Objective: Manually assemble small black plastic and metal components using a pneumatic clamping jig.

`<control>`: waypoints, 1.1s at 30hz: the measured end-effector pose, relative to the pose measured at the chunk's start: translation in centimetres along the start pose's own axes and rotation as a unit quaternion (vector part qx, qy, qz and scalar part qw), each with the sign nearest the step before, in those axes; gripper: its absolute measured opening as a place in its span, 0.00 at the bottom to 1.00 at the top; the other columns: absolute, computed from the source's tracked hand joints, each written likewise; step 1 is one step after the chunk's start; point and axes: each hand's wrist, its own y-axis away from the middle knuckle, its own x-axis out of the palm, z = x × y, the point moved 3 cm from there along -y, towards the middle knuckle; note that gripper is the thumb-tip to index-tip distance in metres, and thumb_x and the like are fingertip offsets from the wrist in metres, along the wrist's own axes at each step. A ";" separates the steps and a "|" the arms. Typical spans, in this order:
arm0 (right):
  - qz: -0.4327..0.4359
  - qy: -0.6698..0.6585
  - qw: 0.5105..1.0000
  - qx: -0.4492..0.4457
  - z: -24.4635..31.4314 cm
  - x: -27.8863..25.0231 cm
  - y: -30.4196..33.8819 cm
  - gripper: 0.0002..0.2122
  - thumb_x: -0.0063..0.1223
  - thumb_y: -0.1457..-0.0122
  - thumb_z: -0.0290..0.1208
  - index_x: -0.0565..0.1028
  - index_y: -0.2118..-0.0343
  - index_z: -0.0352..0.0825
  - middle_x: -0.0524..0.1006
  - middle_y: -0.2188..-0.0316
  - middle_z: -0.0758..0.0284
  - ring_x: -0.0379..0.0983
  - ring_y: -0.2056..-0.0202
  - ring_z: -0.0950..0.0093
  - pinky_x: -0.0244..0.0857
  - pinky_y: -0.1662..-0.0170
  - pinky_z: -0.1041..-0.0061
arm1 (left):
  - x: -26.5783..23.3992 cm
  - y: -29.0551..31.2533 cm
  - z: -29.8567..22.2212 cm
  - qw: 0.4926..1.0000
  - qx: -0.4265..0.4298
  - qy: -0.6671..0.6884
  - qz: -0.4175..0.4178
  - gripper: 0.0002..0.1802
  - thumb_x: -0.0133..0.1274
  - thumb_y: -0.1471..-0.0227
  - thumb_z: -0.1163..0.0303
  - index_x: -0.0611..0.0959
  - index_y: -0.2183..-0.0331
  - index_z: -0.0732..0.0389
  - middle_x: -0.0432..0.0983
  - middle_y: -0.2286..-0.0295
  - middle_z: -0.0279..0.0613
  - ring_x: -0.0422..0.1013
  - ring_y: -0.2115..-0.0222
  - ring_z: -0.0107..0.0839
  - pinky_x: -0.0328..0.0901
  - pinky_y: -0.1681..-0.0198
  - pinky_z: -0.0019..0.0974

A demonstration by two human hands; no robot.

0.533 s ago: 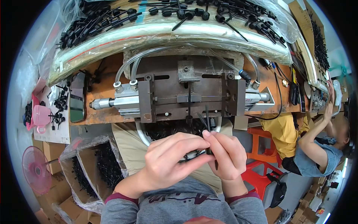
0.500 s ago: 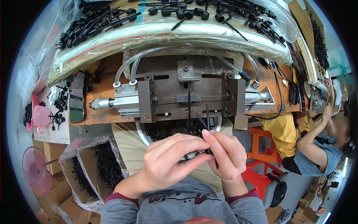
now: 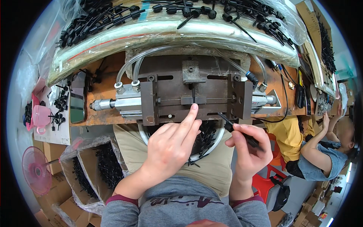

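Note:
A dark metal fixture [image 3: 177,85] is in front of me, with a small grey block [image 3: 200,100] at its middle. A thin black rod [image 3: 193,92] stands across that block. My left hand [image 3: 170,145] reaches up to it, index finger stretched out and its tip at the rod's near end; the other fingers are loosely bent and hold nothing visible. To the right, my right hand [image 3: 252,149] grips a black plastic stem part [image 3: 228,123], its thin end pointing up and left toward the fixture. Whether more than one part is in that hand is hard to make out.
Silver air cylinders [image 3: 128,102] with clear hoses flank the fixture. Black stem parts lie heaped on a plastic-wrapped ledge [image 3: 174,32] beyond and in a container [image 3: 206,138] below. A phone [image 3: 78,99], pink basket [image 3: 41,115] and fan [image 3: 37,170] are left; a co-worker [image 3: 321,151] sits right.
My hands have parted from each other. The left moved up to the rod in the fixture with its index finger out; the right moved right, holding the black stem part.

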 end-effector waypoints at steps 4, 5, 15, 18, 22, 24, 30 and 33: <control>0.040 -0.132 0.987 0.079 -0.9 -0.6 -0.4 0.09 0.54 0.44 0.10 0.73 0.59 0.23 0.77 0.59 0.50 0.80 0.70 0.68 0.77 0.66 0.74 | -0.1 -0.7 0.2 1.000 0.000 -0.011 0.018 0.14 0.65 0.58 0.73 0.84 0.65 0.63 0.77 0.51 0.45 0.74 0.77 0.30 0.68 0.72 0.30; 0.044 -0.162 0.980 0.102 -1.0 -0.6 -0.5 0.09 0.53 0.43 0.11 0.72 0.58 0.22 0.77 0.59 0.50 0.80 0.70 0.67 0.77 0.65 0.73 | -0.2 -0.8 0.2 1.000 0.001 -0.004 0.021 0.14 0.65 0.58 0.73 0.84 0.65 0.63 0.77 0.51 0.45 0.74 0.77 0.30 0.68 0.72 0.30; 0.026 -0.175 0.958 0.226 -0.9 -0.6 -0.2 0.10 0.57 0.47 0.10 0.72 0.63 0.25 0.78 0.70 0.58 0.78 0.79 0.73 0.71 0.78 0.82 | -1.3 -0.6 0.1 0.995 0.005 0.097 0.008 0.18 0.68 0.61 0.69 0.85 0.64 0.62 0.80 0.54 0.44 0.75 0.77 0.29 0.66 0.74 0.29; 0.044 -0.203 0.942 0.265 -1.5 -0.1 -0.1 0.10 0.60 0.48 0.11 0.73 0.64 0.27 0.77 0.74 0.63 0.76 0.81 0.76 0.69 0.80 0.83 | -2.3 -0.1 -1.5 0.982 0.057 0.182 0.004 0.19 0.69 0.62 0.70 0.86 0.63 0.60 0.81 0.61 0.43 0.76 0.74 0.29 0.67 0.75 0.31; 0.082 -0.221 0.929 0.286 -1.4 0.8 0.2 0.10 0.61 0.47 0.13 0.73 0.63 0.27 0.78 0.74 0.62 0.75 0.82 0.78 0.68 0.81 0.84 | -1.7 0.3 -1.9 0.975 0.108 0.191 -0.023 0.21 0.58 0.68 0.72 0.85 0.64 0.63 0.79 0.67 0.38 0.76 0.72 0.30 0.71 0.71 0.29; 0.104 -0.234 0.923 0.286 -1.5 0.7 0.2 0.11 0.60 0.47 0.13 0.74 0.61 0.26 0.79 0.73 0.61 0.75 0.81 0.78 0.68 0.80 0.83 | -1.9 0.5 -1.8 0.972 0.111 0.204 -0.027 0.19 0.59 0.66 0.73 0.85 0.64 0.64 0.79 0.64 0.40 0.76 0.71 0.31 0.71 0.71 0.30; 0.039 -0.173 0.970 0.166 -1.3 -0.2 0.0 0.08 0.51 0.38 0.20 0.73 0.57 0.24 0.79 0.67 0.56 0.77 0.76 0.74 0.72 0.71 0.79 | -1.8 -0.1 -0.7 0.997 0.029 0.076 -0.012 0.14 0.61 0.59 0.76 0.83 0.65 0.67 0.78 0.56 0.48 0.77 0.67 0.35 0.71 0.66 0.34; 0.045 -0.160 0.978 0.128 -1.2 -0.5 0.0 0.11 0.47 0.34 0.27 0.73 0.56 0.24 0.80 0.65 0.54 0.79 0.72 0.70 0.73 0.65 0.74 | -1.0 -0.1 -0.3 1.000 0.020 0.021 0.009 0.14 0.62 0.59 0.76 0.83 0.65 0.68 0.77 0.53 0.49 0.76 0.68 0.34 0.70 0.64 0.35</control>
